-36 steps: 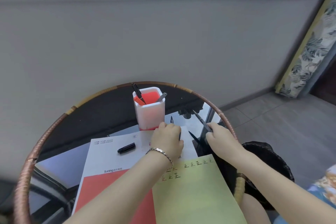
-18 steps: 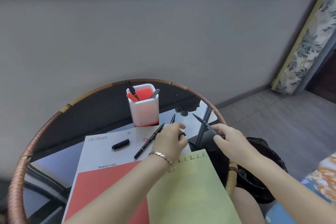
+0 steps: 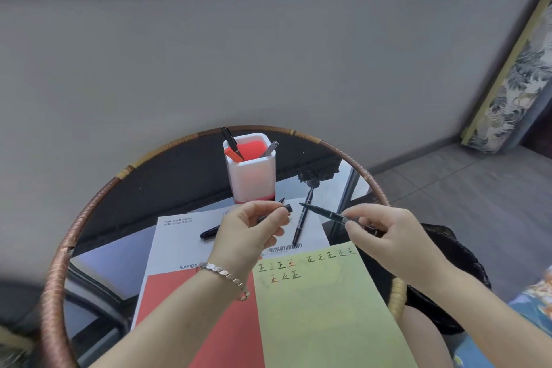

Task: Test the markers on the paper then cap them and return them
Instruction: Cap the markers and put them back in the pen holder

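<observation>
My left hand (image 3: 249, 231) pinches a small black cap (image 3: 287, 208) at its fingertips. My right hand (image 3: 388, 233) holds an uncapped black marker (image 3: 325, 213), its tip pointing left at the cap with a small gap between them. Another black marker (image 3: 301, 218) lies on the white sheet (image 3: 182, 243) below the hands. A short black piece like a cap (image 3: 209, 233) lies left of my left hand. The yellow-green paper (image 3: 325, 314) bears rows of test marks (image 3: 280, 266). The white pen holder (image 3: 252, 179) contains a black marker (image 3: 229, 139), an orange one (image 3: 232, 155) and a grey pen (image 3: 270, 148).
Everything sits on a round glass table with a wrapped rattan rim (image 3: 89, 209), close to a grey wall. A black bin (image 3: 451, 251) stands beyond the table's right edge, under my right wrist. A floral panel (image 3: 513, 78) leans against the wall at the far right.
Both hands have risen off the paper and come together. My left hand now shows a cap at its fingertips, and my right hand has turned its marker's tip toward it.
</observation>
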